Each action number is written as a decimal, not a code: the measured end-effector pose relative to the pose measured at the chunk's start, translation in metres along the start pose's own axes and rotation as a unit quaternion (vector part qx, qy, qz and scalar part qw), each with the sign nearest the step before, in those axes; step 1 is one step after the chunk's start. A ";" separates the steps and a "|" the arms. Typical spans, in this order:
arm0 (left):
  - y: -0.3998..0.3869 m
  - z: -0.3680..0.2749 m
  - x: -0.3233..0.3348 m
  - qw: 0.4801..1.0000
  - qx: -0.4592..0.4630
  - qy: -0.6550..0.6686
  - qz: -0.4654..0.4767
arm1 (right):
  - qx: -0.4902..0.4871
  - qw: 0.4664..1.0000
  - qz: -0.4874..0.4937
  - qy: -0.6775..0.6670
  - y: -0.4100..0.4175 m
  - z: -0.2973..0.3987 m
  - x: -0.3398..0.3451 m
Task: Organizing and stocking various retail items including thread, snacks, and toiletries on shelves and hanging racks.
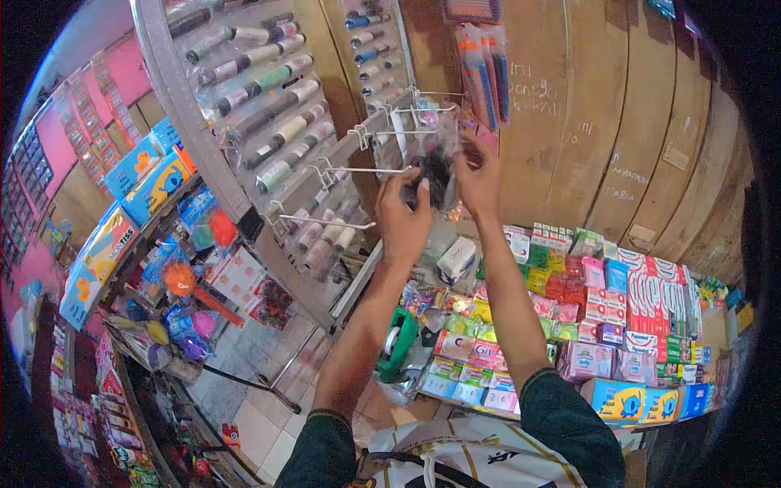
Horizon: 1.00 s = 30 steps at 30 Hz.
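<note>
Both of my hands are raised in the upper middle of the head view, at a clear plastic packet with dark contents [437,174]. My left hand [404,213] has its thumb and fingers curved around the packet's left side. My right hand [479,168] pinches the packet's right edge, its fingers partly hidden. Just left of the packet, white metal display hooks [366,170] stick out from a grey rail [341,152]. One hook tip is close to my left fingertips. Behind the rail, rolled goods in clear plastic [268,116] hang in a slanted metal frame.
Below my forearms a counter holds soap boxes [482,351], toothpaste boxes [647,293] and a green tape dispenser [398,344]. A wooden plank wall [549,152] with handwriting rises behind. Blue tissue packs [152,189] line a shelf at left. A metal stand's leg [277,393] rests on the tiled floor.
</note>
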<state>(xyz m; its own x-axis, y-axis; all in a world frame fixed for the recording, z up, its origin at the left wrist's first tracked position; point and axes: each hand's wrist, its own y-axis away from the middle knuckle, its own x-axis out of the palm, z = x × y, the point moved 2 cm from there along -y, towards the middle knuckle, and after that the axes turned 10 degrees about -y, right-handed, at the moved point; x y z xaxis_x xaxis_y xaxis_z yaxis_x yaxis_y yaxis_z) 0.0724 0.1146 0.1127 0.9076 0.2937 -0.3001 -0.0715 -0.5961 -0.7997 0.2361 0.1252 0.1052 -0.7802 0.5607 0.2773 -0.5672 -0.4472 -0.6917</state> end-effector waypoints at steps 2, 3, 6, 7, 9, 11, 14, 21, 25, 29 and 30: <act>-0.009 -0.004 0.011 0.999 -0.006 0.050 0.000 | -0.028 0.999 -0.011 -0.036 -0.004 -0.001 -0.016; -0.014 -0.005 0.017 0.994 -0.061 0.080 0.033 | -0.045 0.998 -0.006 -0.044 -0.007 0.000 -0.023; -0.024 -0.019 0.025 0.998 -0.023 0.037 0.035 | 0.193 0.966 0.029 -0.170 -0.015 -0.003 -0.045; -0.027 -0.024 0.028 0.999 -0.013 0.039 0.027 | 0.175 0.967 0.044 -0.180 -0.018 0.000 -0.049; -0.034 -0.029 0.036 0.994 -0.051 0.081 0.043 | 0.179 0.966 0.131 -0.131 -0.020 0.005 -0.051; -0.044 -0.027 0.044 0.987 -0.088 0.122 0.056 | 0.179 0.960 0.148 -0.155 -0.024 0.008 -0.048; -0.052 -0.019 0.053 0.980 -0.107 0.161 0.042 | 0.165 0.952 0.181 -0.185 -0.030 0.007 -0.036; -0.045 -0.008 0.054 0.972 -0.130 0.191 0.030 | -0.009 0.969 0.211 -0.124 -0.025 0.002 -0.013; -0.045 -0.012 0.052 0.968 -0.121 0.220 0.027 | -0.012 0.967 0.190 -0.170 -0.027 0.000 -0.006; -0.049 -0.009 0.052 0.971 -0.119 0.209 0.014 | 0.011 0.967 0.200 -0.158 -0.031 -0.004 -0.002; -0.050 -0.008 0.053 0.972 -0.114 0.207 0.016 | 0.005 0.967 0.203 -0.155 -0.031 -0.005 -0.001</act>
<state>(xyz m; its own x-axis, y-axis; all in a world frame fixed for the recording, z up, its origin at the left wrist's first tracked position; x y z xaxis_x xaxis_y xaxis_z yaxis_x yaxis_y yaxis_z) 0.1269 0.1542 0.1407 0.9984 -0.0244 -0.0508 -0.0514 -0.7633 -0.6440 0.2559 0.1416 0.1231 -0.9799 0.1014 0.1718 -0.1982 -0.5946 -0.7792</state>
